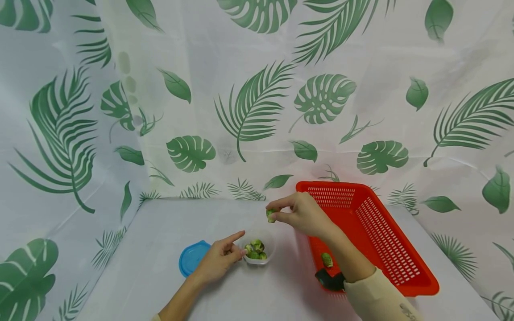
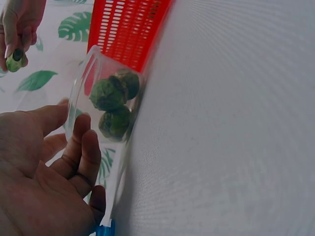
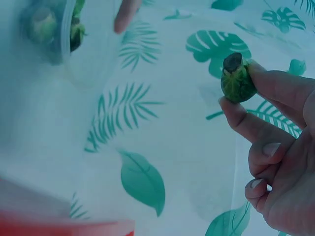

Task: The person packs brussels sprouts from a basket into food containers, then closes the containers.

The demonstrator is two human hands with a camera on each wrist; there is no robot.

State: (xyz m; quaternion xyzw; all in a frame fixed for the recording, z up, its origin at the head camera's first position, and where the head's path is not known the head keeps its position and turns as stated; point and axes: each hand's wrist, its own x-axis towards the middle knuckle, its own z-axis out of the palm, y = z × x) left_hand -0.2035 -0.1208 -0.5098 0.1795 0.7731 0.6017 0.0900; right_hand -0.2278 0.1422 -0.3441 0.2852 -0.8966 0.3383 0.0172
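In the head view my right hand (image 1: 303, 214) pinches a Brussels sprout (image 1: 271, 216) between thumb and fingertip, raised beside the red basket. The right wrist view shows this sprout (image 3: 238, 81) with its cut stem end upward. My left hand (image 1: 221, 258) is at the left side of a small clear plastic container (image 1: 270, 243), thumb and index finger spread at its rim. Its other fingers (image 2: 88, 157) bend loosely beside the wall in the left wrist view. Several Brussels sprouts (image 1: 254, 249) lie inside the container.
A red perforated basket (image 1: 391, 232) stands at the right, holding another sprout (image 1: 327, 260) and a dark object (image 1: 330, 280) partly hidden by the right arm. Left of the container, a blue lid (image 1: 194, 256) lies on the white table (image 1: 156, 232). Leaf-patterned sheeting hangs behind.
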